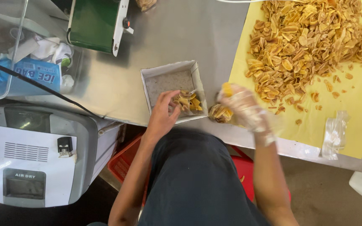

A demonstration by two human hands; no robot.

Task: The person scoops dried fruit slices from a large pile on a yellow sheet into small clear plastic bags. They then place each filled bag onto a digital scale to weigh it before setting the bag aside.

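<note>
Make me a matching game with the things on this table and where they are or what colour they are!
Things:
1. chip pile
2. white tray
3. right hand
4. crate

Descriptions:
A. red, under the table edge
B. on the yellow sheet
C. wearing a clear plastic glove
D. square, with a few chips in one corner

Pairs: 1-B, 2-D, 3-C, 4-A

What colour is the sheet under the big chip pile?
Yellow. The sheet under the chip pile shows plainly in the head view.
</note>
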